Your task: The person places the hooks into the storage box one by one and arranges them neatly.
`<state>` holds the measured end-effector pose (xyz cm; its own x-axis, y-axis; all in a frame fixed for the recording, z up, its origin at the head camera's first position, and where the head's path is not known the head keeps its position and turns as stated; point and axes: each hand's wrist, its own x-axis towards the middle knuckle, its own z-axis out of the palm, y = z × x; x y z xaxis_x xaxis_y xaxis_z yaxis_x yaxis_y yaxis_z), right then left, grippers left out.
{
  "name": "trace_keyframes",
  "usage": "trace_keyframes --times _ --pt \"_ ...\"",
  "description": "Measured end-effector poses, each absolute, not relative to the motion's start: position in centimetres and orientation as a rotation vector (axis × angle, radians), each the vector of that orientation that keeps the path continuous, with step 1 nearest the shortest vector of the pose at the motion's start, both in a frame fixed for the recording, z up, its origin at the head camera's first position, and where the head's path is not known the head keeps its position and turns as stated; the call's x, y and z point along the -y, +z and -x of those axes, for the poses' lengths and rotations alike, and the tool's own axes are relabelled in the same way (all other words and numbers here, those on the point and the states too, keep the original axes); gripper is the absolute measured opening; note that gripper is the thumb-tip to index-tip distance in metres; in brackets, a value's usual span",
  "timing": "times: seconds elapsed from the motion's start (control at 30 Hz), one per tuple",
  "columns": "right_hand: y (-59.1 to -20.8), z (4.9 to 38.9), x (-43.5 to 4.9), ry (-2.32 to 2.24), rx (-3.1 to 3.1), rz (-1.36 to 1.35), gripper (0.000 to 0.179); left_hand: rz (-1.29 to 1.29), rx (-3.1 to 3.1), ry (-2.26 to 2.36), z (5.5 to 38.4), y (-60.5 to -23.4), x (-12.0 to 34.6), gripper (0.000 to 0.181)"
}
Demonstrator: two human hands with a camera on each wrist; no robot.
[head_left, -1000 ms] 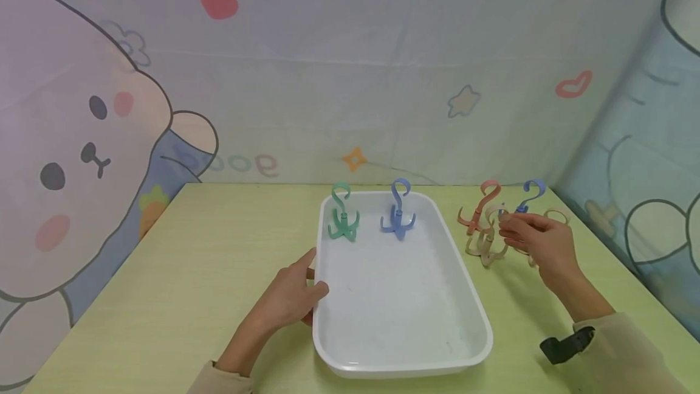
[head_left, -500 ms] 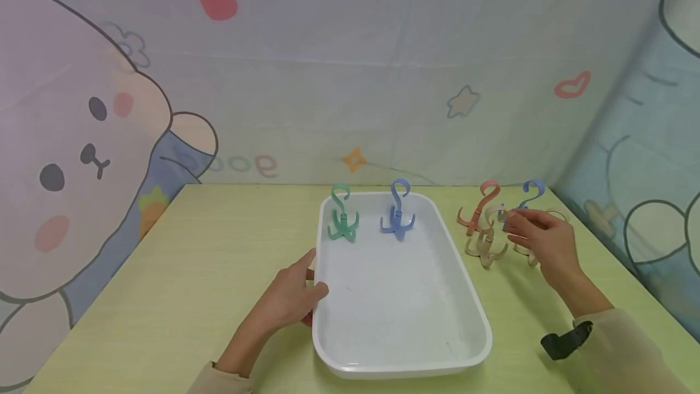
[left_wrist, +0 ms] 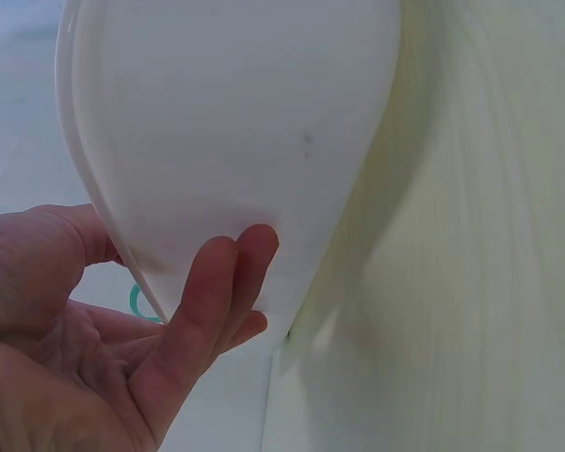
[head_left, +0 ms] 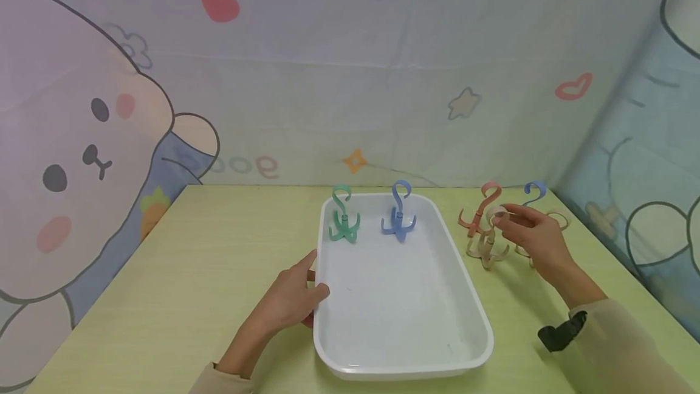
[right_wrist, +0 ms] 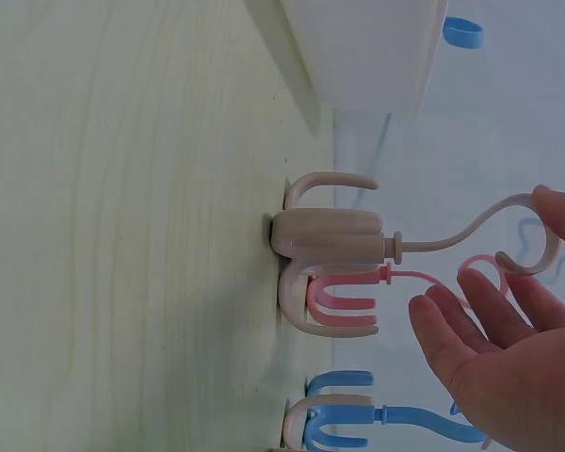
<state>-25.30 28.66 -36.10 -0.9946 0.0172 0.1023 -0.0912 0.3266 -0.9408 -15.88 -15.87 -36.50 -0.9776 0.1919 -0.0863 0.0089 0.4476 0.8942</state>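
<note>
My left hand [head_left: 292, 297] grips the left rim of a white plastic tray [head_left: 404, 357], thumb on the rim and fingers against the outer wall. A green swivel hook [head_left: 344, 227] and a blue swivel hook [head_left: 399, 227] stand at the tray's far end. Right of the tray, my right hand [head_left: 536, 239] pinches the curved top of a beige swivel hook [right_wrist: 330, 234] between thumb and fingers. That hook stands upright with its prongs down on the table. A pink swivel hook [head_left: 481, 208] is just behind it.
Another blue hook [head_left: 534, 190] stands behind my right hand. A second beige hook [head_left: 559, 219] is partly hidden by that hand. The pale wooden table [head_left: 229, 230] meets a printed cloth backdrop [head_left: 328, 78] at the back and sides.
My right hand has shifted slightly left and up, closing on the top of the near beige hook. The left hand and the tray have stayed in place.
</note>
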Motion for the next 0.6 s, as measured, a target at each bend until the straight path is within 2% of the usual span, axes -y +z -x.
trace_keyframes --times 0.3,0.37,0.47,0.6 --pt "-36.0 26.2 -28.9 1.69 2.652 -0.075 0.075 -0.19 -2.519 1.562 15.9 -36.5 15.9 0.071" --pt "-36.1 26.4 -28.8 1.722 2.641 -0.092 0.072 -0.192 -2.516 1.564 15.9 -36.5 15.9 0.071" --pt "-36.1 26.7 -28.7 1.796 2.599 -0.12 0.059 -0.195 -2.515 1.565 15.9 -36.5 15.9 0.071" --pt "-36.1 26.8 -28.5 1.926 2.52 -0.158 0.025 -0.199 -2.517 1.564 15.9 -36.5 15.9 0.07"
